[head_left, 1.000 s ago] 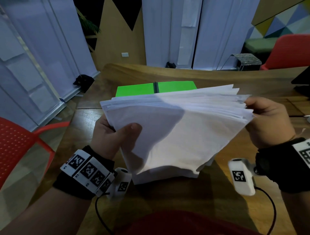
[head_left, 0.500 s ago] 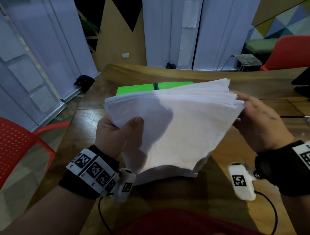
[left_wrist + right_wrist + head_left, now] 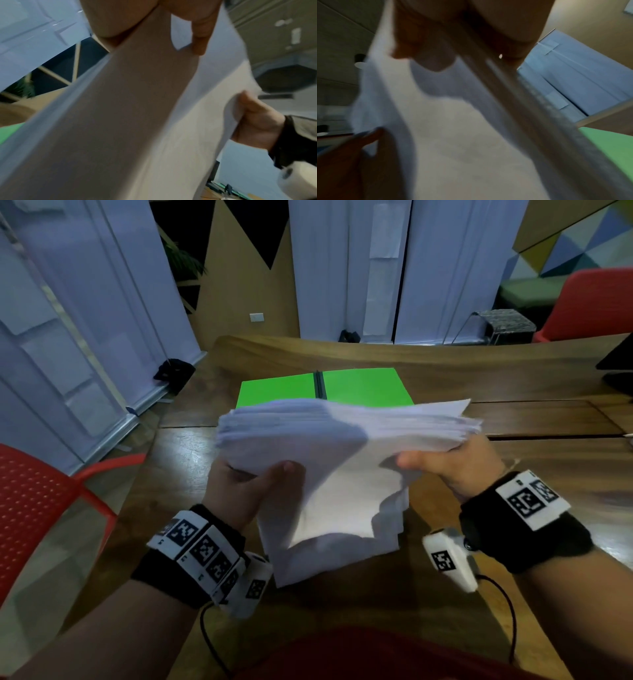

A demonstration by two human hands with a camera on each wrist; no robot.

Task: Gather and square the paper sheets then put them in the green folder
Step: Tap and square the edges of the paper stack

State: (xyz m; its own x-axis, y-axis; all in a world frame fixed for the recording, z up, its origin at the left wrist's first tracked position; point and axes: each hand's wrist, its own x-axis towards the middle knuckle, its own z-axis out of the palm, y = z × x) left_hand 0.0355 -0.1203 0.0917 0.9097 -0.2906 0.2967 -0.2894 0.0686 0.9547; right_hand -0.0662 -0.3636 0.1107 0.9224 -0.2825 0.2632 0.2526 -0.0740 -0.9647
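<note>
Here, I hold the paper stack (image 3: 335,474) upright on the table (image 3: 513,594).
My left hand (image 3: 243,491) and right hand (image 3: 455,467) pinch its sides; green folder (image 3: 363,386) lies open toward the far edge.

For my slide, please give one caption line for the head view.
Both hands, left hand and right hand, hold the paper stack upright before the open green folder.

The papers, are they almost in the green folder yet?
Not yet. Gathering looks done: the paper stack is up off the wooden table, held by the left hand and right hand. Squaring is under way; its edges are still uneven. The green folder lies open behind, with no sheets in it yet.
</note>
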